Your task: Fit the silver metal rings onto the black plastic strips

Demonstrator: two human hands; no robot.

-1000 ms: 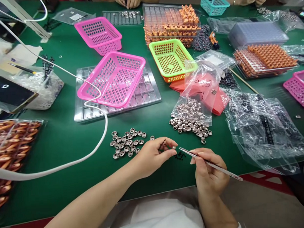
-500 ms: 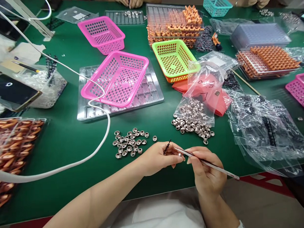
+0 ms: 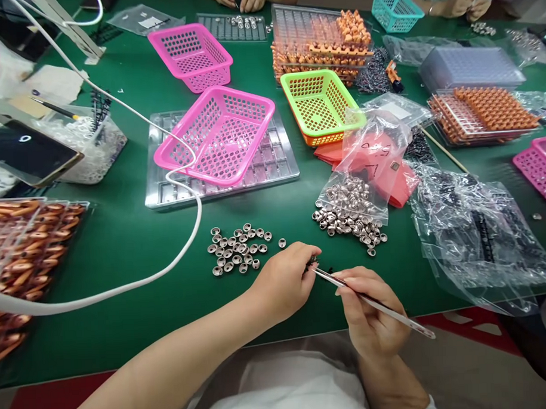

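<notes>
My left hand (image 3: 284, 278) pinches a tiny metal cap with a small black part at its fingertips, low over the green table (image 3: 122, 233). My right hand (image 3: 370, 317) grips thin metal tweezers (image 3: 370, 302), whose tip meets the left fingertips. Left of that hand lies a cluster of small silver caps (image 3: 239, 248). A second pile of silver caps (image 3: 349, 222) spills from a clear bag (image 3: 365, 159) further right. A few tiny black parts (image 3: 329, 270) lie on the mat between my hands.
A pink basket (image 3: 217, 135) rests on a clear tray (image 3: 271, 163); a second pink basket (image 3: 189, 55) and a green basket (image 3: 318, 104) stand beyond. Trays of orange parts (image 3: 484, 110), crinkled plastic bags (image 3: 475, 227), a white cable (image 3: 185, 243), a phone (image 3: 24, 153). Other people's hands (image 3: 243, 0) at the far edge.
My left hand has turned its fingers down and closed over the small piece, hiding the black part that stuck up. The tweezers' tip stays at the fingertips. The view shifted slightly.
</notes>
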